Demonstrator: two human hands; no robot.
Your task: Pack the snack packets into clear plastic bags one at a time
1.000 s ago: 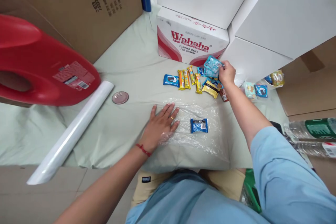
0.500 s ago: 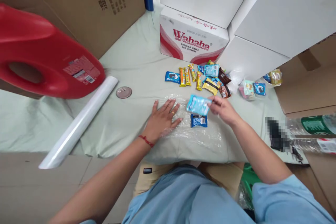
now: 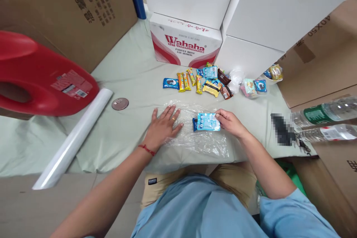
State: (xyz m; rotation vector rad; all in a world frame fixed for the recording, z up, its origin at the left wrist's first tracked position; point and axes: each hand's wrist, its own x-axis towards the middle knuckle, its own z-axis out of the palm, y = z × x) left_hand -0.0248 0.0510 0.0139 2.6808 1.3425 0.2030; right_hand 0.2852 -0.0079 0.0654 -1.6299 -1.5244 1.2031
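My left hand (image 3: 165, 122) lies flat with fingers spread on the left part of a clear plastic sheet (image 3: 206, 145). A light-blue snack packet (image 3: 208, 122) is pinched at its right edge by my right hand (image 3: 228, 122). That packet covers most of a dark-blue snack packet (image 3: 194, 124), whose left end alone shows. Behind them sits a group of wrapped snacks: yellow stick packets (image 3: 181, 81), a blue packet (image 3: 170, 83), a yellow packet (image 3: 211, 88) and brown packets (image 3: 224, 77).
A white roll (image 3: 74, 137) and a red jug (image 3: 44, 78) stand to the left, near a round metal disc (image 3: 120, 103). Boxes (image 3: 185, 42) line the back. On the right are snack-filled bowls (image 3: 252, 95), plastic bottles (image 3: 323, 113) and a blurred dark object (image 3: 283, 130).
My right hand has lowered the light-blue packet toward me, over the dark-blue one. My left hand stays on the plastic sheet. The whole view has shifted slightly.
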